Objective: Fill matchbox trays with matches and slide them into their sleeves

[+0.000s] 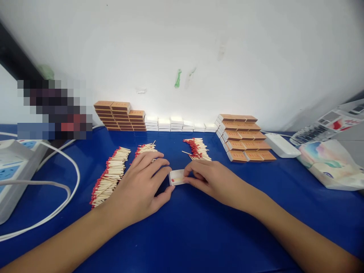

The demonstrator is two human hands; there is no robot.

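A small white matchbox tray [176, 177] with a few red-tipped matches in it lies on the blue table [184, 227] between my hands. My left hand [142, 185] touches its left end, fingers curved and pinching the tray between thumb and forefinger. My right hand [209, 178] holds the tray's right end with closed fingertips. Rows of red-tipped matches lie behind: a long row [109, 176] at left, a small pile [145, 148] behind my left hand, another pile [197, 148] behind my right hand.
Orange matchbox sleeves are stacked at back left [119, 115] and at right [244, 138]. White inner trays [179, 124] line the wall between them. A power strip [13, 170] with white cables sits at left. A white box [281, 145] and plastic packets [330, 163] lie at right.
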